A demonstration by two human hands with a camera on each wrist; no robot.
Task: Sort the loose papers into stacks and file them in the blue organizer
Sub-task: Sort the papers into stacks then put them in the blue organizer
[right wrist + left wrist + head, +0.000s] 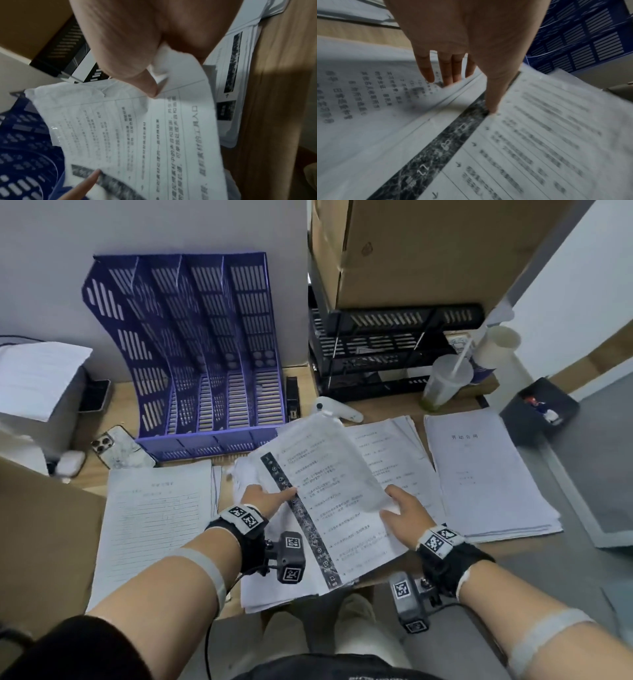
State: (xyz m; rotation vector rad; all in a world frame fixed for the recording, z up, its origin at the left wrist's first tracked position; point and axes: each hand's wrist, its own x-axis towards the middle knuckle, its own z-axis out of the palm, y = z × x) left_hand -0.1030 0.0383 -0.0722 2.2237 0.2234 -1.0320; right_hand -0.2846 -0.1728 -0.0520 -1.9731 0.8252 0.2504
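Wooden desk (123,402), with papers laid in stacks before the blue organizer (205,337), which stands against the wall with its slots open toward you. You hold one printed sheet (342,508) face up over the centre pile (274,590). Its long axis runs away from you, and the far end curls upward and leans left toward the organizer's front right corner. Your left hand (260,498) pinches the left edge, thumb straight on the dark band. Your right hand (407,518) pinches the right edge, thumb on top.

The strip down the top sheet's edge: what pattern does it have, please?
The strip is mottled black and grey; left wrist view shows best.
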